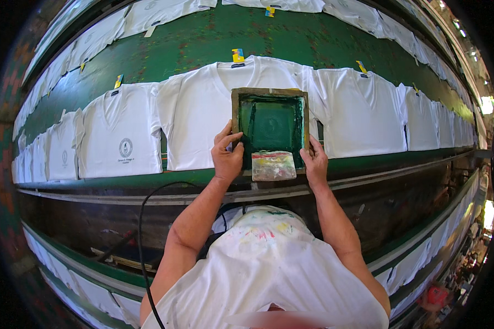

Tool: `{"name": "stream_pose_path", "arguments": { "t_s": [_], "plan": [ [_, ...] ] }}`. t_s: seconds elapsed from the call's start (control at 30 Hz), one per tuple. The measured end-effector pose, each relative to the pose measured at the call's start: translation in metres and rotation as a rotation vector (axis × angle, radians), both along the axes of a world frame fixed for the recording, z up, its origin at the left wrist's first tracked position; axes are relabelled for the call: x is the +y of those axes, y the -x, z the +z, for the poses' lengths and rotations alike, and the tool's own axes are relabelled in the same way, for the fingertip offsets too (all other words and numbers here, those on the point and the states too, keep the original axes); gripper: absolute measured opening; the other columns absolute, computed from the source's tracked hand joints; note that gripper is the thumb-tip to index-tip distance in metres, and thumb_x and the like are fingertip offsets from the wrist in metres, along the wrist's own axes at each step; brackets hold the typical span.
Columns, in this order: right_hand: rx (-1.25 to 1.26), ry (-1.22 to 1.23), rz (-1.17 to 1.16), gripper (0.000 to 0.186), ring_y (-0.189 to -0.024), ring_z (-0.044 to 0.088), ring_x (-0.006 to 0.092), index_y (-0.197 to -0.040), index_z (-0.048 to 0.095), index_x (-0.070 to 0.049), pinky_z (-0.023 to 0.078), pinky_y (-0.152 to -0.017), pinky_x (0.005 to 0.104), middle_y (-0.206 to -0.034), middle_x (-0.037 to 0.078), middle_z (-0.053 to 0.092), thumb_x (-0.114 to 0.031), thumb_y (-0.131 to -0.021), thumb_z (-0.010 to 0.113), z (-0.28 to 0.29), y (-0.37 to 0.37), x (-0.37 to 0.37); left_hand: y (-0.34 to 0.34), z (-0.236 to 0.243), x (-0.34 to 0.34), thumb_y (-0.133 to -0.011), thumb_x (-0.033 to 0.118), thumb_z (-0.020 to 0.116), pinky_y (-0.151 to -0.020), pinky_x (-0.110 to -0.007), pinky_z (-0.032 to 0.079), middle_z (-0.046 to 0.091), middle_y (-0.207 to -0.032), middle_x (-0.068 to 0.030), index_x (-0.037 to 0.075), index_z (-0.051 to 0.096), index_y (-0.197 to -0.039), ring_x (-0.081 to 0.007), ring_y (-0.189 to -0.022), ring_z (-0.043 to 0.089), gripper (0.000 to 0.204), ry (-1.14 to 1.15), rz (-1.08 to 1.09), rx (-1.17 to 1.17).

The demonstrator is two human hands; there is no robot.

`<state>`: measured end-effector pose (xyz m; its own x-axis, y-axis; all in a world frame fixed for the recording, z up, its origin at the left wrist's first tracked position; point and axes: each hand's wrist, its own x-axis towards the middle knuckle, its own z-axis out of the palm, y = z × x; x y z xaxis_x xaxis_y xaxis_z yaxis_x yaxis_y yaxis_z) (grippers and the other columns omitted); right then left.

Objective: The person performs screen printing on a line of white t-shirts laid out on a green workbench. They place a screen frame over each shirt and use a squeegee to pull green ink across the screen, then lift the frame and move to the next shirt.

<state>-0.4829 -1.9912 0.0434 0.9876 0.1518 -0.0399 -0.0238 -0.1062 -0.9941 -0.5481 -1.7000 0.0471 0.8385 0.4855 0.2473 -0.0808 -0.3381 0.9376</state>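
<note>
Between my two hands is a wooden-framed printing screen (274, 118) with green mesh and dark ink smears inside its edges. It lies over the lower right front of a white V-neck T-shirt (195, 109). My left hand (228, 153) grips the frame's left side, thumb bent inward. On the opposite side my right hand (315, 164) grips the lower right edge. A paint-stained squeegee (273, 166) rests inside the frame's near end and overhangs it. Whatever print lies beneath the screen is hidden.
White T-shirts line the long green table (203, 41). The shirt to the left (118, 131) bears a round dark print; the shirt to the right (362, 112) shows none. Small yellow-blue tags (237, 55) stick out at collars. A black cable (141, 236) hangs beside my left arm.
</note>
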Motion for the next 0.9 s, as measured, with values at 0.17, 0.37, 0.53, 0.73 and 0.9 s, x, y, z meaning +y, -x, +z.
{"name": "stream_pose_path", "arguments": {
  "t_s": [0.17,0.37,0.53,0.73,0.9],
  "plan": [
    [0.032,0.029,0.047,0.068,-0.131,0.067,0.0223,-0.166,0.05,0.005,0.052,-0.114,0.0372,-0.151,0.015,0.065,-0.011,-0.104,0.076,-0.005,-0.006,-0.006,-0.002,-0.009,0.001,-0.088,-0.008,0.076,-0.114,-0.039,0.057,0.064,-0.161,-0.0233,0.003,0.085,-0.119,-0.0324,-0.144,0.066,0.034,0.07,0.017,-0.006],
    [-0.054,0.08,0.08,0.074,-0.133,0.067,0.0289,-0.165,0.052,0.003,0.054,-0.113,0.0422,-0.154,0.021,0.062,-0.017,-0.1,0.081,-0.013,-0.01,-0.009,-0.003,-0.015,0.004,-0.09,-0.005,0.076,-0.108,-0.035,0.057,0.063,-0.163,-0.0215,0.002,0.085,-0.12,-0.028,-0.139,0.068,0.031,0.06,0.015,0.015],
    [-0.048,0.171,0.093,0.074,-0.135,0.065,0.0222,-0.168,0.048,0.002,0.049,-0.118,0.0387,-0.155,0.015,0.063,-0.013,-0.102,0.078,-0.011,-0.009,-0.013,-0.002,-0.016,0.001,-0.092,-0.006,0.075,-0.108,-0.033,0.056,0.063,-0.163,-0.0205,0.001,0.084,-0.119,-0.0249,-0.138,0.067,0.029,0.081,0.016,0.01],
    [-0.063,0.189,0.092,0.079,-0.136,0.064,0.033,-0.166,0.051,0.002,0.053,-0.114,0.0428,-0.152,0.023,0.062,-0.019,-0.097,0.085,-0.003,-0.01,-0.01,-0.003,-0.018,0.001,-0.093,-0.009,0.074,-0.116,-0.036,0.055,0.062,-0.163,-0.0208,-0.001,0.082,-0.12,-0.0271,-0.147,0.063,0.029,0.112,-0.008,-0.026],
    [-0.04,0.201,0.078,0.079,-0.139,0.061,0.0335,-0.165,0.052,0.002,0.052,-0.116,0.0438,-0.153,0.023,0.062,-0.016,-0.096,0.086,-0.004,-0.01,-0.009,-0.004,-0.019,0.001,-0.094,-0.01,0.073,-0.117,-0.037,0.055,0.062,-0.163,-0.0219,-0.003,0.081,-0.12,-0.0284,-0.147,0.063,0.029,0.187,-0.02,-0.027]
  ]
}}
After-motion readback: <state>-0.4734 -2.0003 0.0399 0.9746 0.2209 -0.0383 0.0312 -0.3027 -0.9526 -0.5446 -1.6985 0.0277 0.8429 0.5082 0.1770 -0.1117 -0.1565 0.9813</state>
